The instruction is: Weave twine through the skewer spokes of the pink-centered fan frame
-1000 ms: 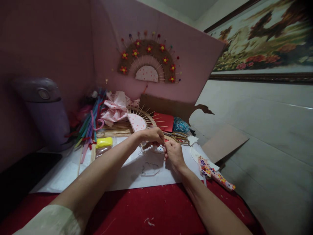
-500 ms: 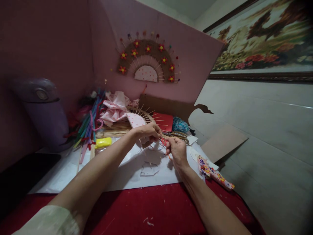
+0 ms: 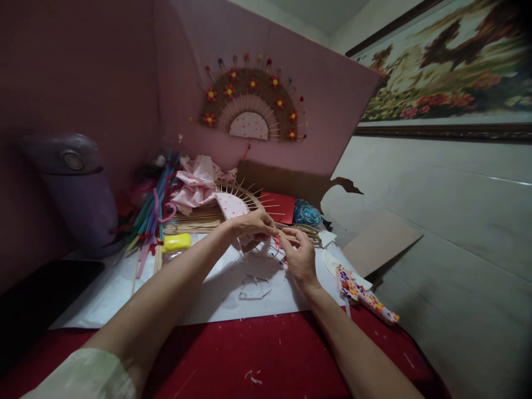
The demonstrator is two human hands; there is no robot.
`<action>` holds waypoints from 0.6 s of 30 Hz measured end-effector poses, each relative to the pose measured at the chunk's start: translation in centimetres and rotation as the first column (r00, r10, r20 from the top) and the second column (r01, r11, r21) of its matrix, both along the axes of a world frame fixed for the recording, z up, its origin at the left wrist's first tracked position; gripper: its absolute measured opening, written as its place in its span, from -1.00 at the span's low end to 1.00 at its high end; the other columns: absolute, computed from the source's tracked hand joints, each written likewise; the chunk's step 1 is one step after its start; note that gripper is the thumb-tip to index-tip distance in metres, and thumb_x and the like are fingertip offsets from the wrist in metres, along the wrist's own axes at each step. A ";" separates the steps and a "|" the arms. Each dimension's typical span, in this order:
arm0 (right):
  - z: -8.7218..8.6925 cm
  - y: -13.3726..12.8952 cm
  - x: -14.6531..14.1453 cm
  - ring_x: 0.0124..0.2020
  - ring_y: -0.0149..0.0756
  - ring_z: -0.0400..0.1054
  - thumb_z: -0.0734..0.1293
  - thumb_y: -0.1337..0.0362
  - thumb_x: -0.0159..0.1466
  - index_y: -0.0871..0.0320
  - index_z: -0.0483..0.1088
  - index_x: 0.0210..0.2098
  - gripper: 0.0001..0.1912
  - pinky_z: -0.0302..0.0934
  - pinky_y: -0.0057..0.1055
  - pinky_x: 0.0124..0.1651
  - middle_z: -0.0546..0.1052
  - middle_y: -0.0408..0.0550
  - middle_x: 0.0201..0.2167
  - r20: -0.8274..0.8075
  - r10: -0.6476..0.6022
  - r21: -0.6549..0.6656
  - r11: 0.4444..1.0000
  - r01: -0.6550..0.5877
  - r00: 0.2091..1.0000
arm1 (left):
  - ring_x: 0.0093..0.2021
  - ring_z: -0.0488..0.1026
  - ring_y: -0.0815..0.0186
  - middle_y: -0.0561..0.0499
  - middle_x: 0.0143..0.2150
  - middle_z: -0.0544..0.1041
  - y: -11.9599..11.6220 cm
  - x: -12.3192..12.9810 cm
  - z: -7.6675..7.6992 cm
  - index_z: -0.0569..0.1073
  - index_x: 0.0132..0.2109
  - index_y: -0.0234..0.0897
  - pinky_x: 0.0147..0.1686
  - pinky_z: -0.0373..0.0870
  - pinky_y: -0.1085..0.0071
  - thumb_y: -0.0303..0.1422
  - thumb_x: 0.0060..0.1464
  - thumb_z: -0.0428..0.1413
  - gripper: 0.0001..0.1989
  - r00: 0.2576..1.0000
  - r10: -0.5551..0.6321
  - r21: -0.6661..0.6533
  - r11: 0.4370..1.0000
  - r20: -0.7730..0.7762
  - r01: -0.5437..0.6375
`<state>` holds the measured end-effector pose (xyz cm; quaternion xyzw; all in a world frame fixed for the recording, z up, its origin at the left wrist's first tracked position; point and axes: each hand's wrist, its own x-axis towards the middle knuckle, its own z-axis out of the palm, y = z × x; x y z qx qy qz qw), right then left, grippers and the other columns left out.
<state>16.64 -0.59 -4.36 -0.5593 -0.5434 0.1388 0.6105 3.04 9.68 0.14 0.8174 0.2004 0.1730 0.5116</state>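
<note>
A half-made fan of thin sticks, with a cardboard arch and a white, pink-dotted half-disc, stands tilted over the table. At its lower right part, my left hand is closed, fingertips pinching the fan's edge. Close beside it, my right hand has its thumb and index finger together at the same edge, the other fingers curled. The exact spot between the fingertips is too small to make out. Something red, partly hidden, shows between the hands.
Behind lie a red card, blue yarn and scissors. Left are pipe cleaners, a yellow packet and a purple bottle. A finished fan hangs on the pink board. White paper covers the red cloth.
My right hand's fingers have lifted and opened somewhat, with the thumb now turned toward the fan's edge. An orange strand under that hand no longer shows. My left hand has barely moved.
</note>
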 end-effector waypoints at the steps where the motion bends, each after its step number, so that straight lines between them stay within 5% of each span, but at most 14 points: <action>1: 0.0 0.0 0.0 -0.47 -0.36 0.33 0.29 0.16 0.09 0.17 0.40 -0.25 -0.73 0.20 -0.48 -0.53 0.48 -0.01 -0.32 0.008 0.012 -0.012 1.000 -0.012 1.000 | -0.71 0.13 0.52 0.14 -0.71 0.25 0.1 0.0 -0.1 0.34 -0.53 -0.36 -0.69 0.01 0.54 -0.21 -0.11 0.15 -0.72 1.000 -0.002 0.009 1.000 0.000 0.002; 9: 0.6 -0.4 -0.4 -0.51 -0.35 0.29 0.26 0.12 0.12 0.17 0.41 -0.33 -0.75 0.17 -0.47 -0.55 0.45 -0.08 -0.50 -0.056 0.007 -0.003 1.000 -0.007 0.998 | -0.71 0.09 0.52 0.14 -0.74 0.22 0.0 0.4 -0.2 0.30 -0.58 -0.34 -0.68 -0.04 0.53 -0.30 -0.09 0.10 -0.76 0.998 -0.004 0.004 1.000 -0.057 0.005; 13: 3.7 -3.3 -1.8 -0.46 -0.36 0.32 0.20 0.13 0.21 0.13 0.35 -0.26 -0.77 0.24 -0.42 -0.46 0.45 -0.06 -0.39 -0.224 0.199 0.228 0.962 -0.148 0.954 | -0.69 0.14 0.50 0.13 -0.72 0.24 -0.6 0.4 0.3 0.31 -0.58 -0.36 -0.66 0.01 0.53 -0.41 -0.10 0.06 -0.83 0.999 0.019 -0.026 0.999 -0.045 -0.020; 15: 5.8 -6.1 -2.6 -0.37 -0.32 0.37 0.11 0.14 0.28 0.06 0.32 -0.14 -0.74 0.29 -0.32 -0.31 0.46 -0.05 -0.34 -0.163 0.315 0.357 0.902 -0.241 0.935 | -0.68 0.15 0.50 0.12 -0.71 0.25 -1.1 0.3 0.7 0.31 -0.58 -0.36 -0.65 0.03 0.53 -0.47 -0.10 0.03 -0.85 0.999 0.037 -0.013 0.999 -0.036 -0.038; 18: 7.9 -10.3 -2.7 -0.27 -0.24 0.39 0.06 0.09 0.31 -0.06 0.27 0.00 -0.66 0.30 -0.24 -0.22 0.47 0.00 -0.30 0.069 0.292 0.403 0.867 -0.294 0.954 | -0.68 0.15 0.51 0.12 -0.71 0.25 -1.5 0.3 1.0 0.31 -0.59 -0.37 -0.64 0.04 0.52 -0.54 -0.06 -0.01 -0.81 0.997 0.075 0.023 0.997 -0.021 -0.074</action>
